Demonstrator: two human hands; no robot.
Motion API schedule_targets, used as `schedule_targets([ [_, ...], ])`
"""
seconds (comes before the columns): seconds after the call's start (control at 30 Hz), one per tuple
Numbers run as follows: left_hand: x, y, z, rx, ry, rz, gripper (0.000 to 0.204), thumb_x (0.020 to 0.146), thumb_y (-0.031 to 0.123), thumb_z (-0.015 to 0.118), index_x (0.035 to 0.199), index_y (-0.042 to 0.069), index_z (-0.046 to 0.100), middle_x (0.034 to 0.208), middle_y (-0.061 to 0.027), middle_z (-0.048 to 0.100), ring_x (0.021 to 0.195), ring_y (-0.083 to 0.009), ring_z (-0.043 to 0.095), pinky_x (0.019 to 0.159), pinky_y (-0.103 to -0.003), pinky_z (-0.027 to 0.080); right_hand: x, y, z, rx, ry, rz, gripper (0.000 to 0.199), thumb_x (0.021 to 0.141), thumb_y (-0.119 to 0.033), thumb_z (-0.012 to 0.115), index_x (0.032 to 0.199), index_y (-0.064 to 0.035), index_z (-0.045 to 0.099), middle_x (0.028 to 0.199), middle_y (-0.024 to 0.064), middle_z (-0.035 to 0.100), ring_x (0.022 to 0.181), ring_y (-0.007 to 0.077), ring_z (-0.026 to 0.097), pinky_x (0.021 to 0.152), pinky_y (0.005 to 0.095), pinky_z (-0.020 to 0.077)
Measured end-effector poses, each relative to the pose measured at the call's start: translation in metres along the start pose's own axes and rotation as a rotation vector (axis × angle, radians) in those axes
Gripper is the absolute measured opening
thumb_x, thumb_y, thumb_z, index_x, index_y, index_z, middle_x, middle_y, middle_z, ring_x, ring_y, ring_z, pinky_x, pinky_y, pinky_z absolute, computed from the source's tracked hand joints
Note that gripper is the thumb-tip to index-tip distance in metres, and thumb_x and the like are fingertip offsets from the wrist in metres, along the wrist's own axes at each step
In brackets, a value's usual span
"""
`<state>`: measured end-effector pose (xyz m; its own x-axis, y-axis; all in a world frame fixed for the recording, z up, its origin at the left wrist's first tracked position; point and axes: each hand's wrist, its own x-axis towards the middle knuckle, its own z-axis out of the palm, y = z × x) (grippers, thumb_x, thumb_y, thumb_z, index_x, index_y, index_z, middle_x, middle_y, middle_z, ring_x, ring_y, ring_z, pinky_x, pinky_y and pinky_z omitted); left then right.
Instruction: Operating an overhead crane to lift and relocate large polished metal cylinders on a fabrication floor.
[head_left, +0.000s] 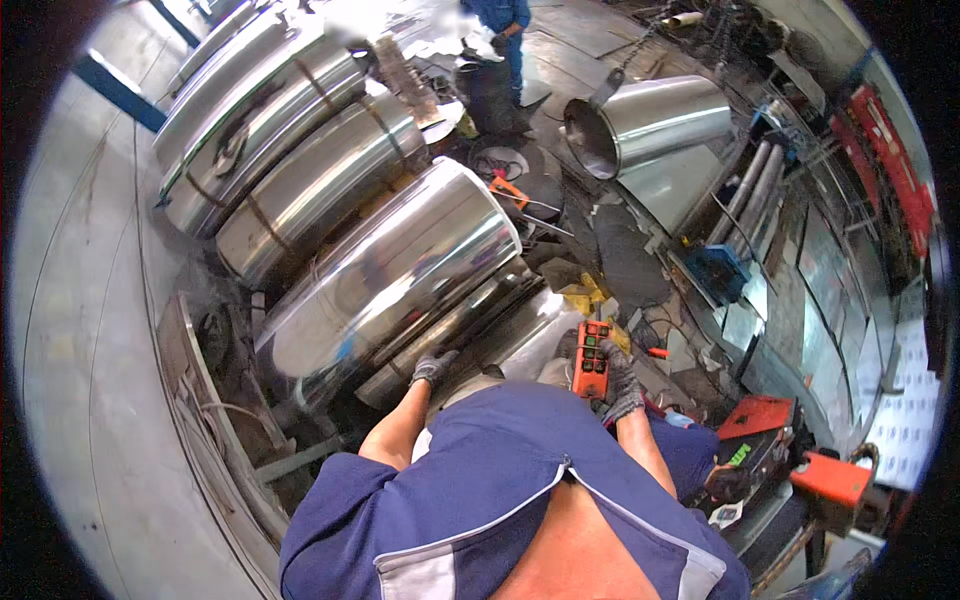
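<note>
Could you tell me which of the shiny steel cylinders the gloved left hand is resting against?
The left hand touches the nearest steel cylinder, the big one at the near end of the row; the other cylinders lie farther off, out of reach.

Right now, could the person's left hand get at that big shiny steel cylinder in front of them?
Probably yes. The gloved left hand is already at the lower edge of the big steel cylinder, seemingly touching it, with nothing between them. The right hand is busy holding an orange remote control.

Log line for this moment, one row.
left hand: gloved, on steel cylinder | right hand: gloved, holding orange remote | another person standing beyond
</note>
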<state>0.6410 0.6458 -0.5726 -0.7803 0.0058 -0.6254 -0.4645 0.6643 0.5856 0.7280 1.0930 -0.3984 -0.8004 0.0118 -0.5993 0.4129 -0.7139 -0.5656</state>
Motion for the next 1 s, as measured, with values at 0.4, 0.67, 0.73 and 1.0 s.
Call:
schedule_targets([
  [0.4,-0.009,-0.001,-0.002,-0.213,0.009,0.017,0.057,0.083,0.048,0.079,0.12,0.006,0.072,0.113,-0.0164,0.075,0.105,-0.0298,0.07,0.093,-0.041,0.053,-0.003,-0.009,0.006,-0.107,0.15,0.002,0.035,0.099,-0.035,0.061,0.124,-0.0129,0.068,0.101,0.0057,0.075,0.083,0.0204,0.073,0.074,0.0378,0.0623],
  [0.67,-0.013,0.024,-0.007,0.106,-0.001,-0.07,0.067,0.087,0.059,0.069,0.131,0.008,0.068,0.128,-0.0196,0.069,0.122,-0.0349,0.064,0.102,-0.042,0.049,-0.006,-0.016,0.01,-0.12,0.131,0.01,0.036,0.098,-0.043,0.063,0.121,-0.0157,0.069,0.099,0.002,0.075,0.082,0.0178,0.072,0.077,0.0376,0.0604],
  [0.73,-0.022,0.05,-0.017,0.154,-0.032,-0.079,0.069,0.088,0.06,0.067,0.132,0.008,0.067,0.132,-0.0198,0.067,0.125,-0.0353,0.062,0.103,-0.042,0.048,-0.008,-0.015,0.002,-0.109,0.182,0.027,0.035,0.097,-0.044,0.064,0.119,-0.0171,0.07,0.099,0.0012,0.075,0.083,0.0172,0.072,0.077,0.0372,0.0597],
  [1.0,-0.016,0.01,-0.007,-0.287,-0.015,-0.101,0.072,0.087,0.052,0.073,0.134,-0.001,0.064,0.133,-0.022,0.066,0.126,-0.033,0.062,0.106,-0.041,0.047,0.001,-0.016,0.004,0.01,0.048,0.026,0.032,0.099,-0.037,0.062,0.12,-0.013,0.068,0.1,0.0032,0.074,0.083,0.0192,0.071,0.077,0.037,0.0603],
])
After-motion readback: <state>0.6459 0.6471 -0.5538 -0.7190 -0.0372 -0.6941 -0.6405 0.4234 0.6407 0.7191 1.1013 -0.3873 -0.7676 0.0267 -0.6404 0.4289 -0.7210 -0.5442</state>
